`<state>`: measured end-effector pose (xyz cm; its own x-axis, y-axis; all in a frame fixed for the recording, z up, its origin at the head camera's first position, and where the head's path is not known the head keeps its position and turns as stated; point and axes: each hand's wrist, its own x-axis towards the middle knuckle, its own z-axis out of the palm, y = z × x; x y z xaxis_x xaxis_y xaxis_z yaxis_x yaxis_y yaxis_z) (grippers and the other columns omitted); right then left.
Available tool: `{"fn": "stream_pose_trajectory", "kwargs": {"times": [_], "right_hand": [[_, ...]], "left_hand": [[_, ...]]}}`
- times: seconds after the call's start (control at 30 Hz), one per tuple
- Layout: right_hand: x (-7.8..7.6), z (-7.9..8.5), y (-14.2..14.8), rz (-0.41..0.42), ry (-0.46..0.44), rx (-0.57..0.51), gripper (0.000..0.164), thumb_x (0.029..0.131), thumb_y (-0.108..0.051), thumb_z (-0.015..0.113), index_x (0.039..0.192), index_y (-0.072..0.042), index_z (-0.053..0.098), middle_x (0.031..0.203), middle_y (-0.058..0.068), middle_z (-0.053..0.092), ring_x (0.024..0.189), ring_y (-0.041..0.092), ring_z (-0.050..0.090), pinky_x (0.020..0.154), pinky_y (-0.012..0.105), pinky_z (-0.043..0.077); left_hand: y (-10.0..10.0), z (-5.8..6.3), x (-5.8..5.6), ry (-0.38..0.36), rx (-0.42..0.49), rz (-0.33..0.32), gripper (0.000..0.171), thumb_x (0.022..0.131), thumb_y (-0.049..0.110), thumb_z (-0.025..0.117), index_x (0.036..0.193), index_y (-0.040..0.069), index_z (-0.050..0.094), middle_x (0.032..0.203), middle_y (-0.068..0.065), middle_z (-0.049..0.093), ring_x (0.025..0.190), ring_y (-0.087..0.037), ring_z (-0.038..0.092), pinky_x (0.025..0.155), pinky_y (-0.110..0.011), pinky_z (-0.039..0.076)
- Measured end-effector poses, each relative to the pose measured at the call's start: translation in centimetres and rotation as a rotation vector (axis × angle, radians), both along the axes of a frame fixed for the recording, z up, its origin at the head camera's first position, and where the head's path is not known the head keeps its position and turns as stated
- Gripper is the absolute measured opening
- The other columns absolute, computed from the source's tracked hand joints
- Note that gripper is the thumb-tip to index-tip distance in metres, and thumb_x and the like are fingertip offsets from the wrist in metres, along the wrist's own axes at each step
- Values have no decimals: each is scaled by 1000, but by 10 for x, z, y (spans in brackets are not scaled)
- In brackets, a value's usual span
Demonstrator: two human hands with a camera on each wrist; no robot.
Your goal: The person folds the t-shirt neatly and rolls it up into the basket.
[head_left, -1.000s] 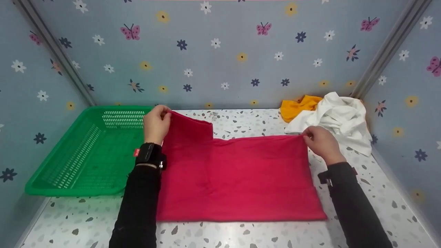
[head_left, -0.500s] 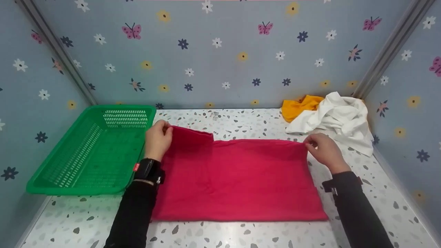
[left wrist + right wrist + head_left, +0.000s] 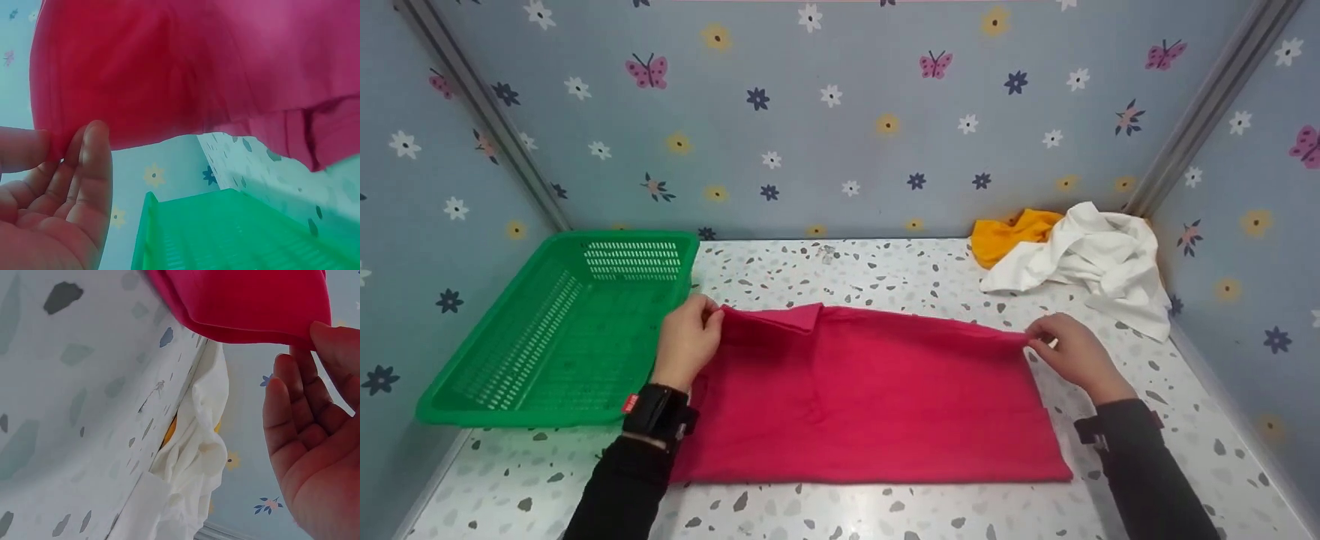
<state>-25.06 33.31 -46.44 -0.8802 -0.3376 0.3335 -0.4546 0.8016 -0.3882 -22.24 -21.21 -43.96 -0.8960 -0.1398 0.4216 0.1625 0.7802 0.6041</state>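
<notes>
A red folded garment lies across the speckled table, its far edge lifted. At its far left corner my left hand pinches the fabric between thumb and fingers. My right hand grips the far right corner the same way. In the left wrist view the garment hangs from the thumb and fingertips of the left hand. The right wrist view has a layered corner of the garment between the thumb and index finger of the right hand. A flap stands up along the left part of the far edge.
Left of the garment stands a green plastic basket with slotted sides. A crumpled white cloth and a yellow-orange cloth lie heaped at the back right. Patterned panels enclose the table at the back and both sides.
Both hands have come nearer to the person, bringing the garment's far edge down with them. The left hand has also shifted slightly left. The near edge has stayed about where it was.
</notes>
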Motion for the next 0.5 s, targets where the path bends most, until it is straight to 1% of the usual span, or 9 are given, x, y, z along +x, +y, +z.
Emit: {"fn": "stream_pose_trajectory", "kwargs": {"times": [0.17,0.33,0.5], "right_hand": [[4,-1,2,25,-2,8,12,77,0,68,85,-8,64,83,4,58,75,20,57,65,38,46],[9,-3,6,23,-27,25,13,77,-1,69,86,-9,64,83,3,58,75,21,57,65,38,46],[15,-8,9,56,13,32,16,75,0,71,83,-12,64,81,0,57,73,18,57,63,35,47]], "left_hand": [[-6,-2,21,-62,-3,-19,7,86,9,59,84,4,56,72,-9,57,65,-23,52,59,-35,41],[-11,-3,40,-79,2,-46,6,87,10,58,85,5,56,72,-7,56,64,-20,51,58,-34,42],[-15,-4,60,-99,3,-68,5,87,9,58,85,6,56,72,-4,56,64,-18,51,57,-33,42]]}}
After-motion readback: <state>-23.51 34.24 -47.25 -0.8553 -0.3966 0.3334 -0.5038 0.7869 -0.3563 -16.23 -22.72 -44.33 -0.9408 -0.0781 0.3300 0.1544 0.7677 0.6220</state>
